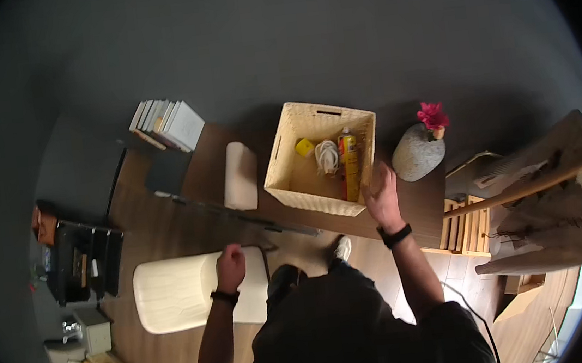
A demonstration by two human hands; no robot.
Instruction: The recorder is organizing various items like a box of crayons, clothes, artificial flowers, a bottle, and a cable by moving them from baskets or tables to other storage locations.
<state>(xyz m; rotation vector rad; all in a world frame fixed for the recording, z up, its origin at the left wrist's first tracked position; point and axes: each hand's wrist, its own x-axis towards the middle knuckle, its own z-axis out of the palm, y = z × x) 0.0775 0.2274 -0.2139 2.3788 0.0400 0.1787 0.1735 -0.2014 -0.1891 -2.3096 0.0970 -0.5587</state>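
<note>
A cream woven basket stands on the brown table. Inside it are a yellow spray can with a dark cap, a coiled white cable and a small yellow object, perhaps a tape measure. My right hand is at the basket's near right side, thumb and fingers apart; whether it touches the wall I cannot tell. Over the white chair, my left hand is curled into a loose fist, away from the table, with nothing visible in it.
Right of the basket, a grey stone-like vase holds a pink flower. On its left lies a beige roll-shaped object; farther left, books lean together. A white chair stands near my left. Wooden slatted crates are at right.
</note>
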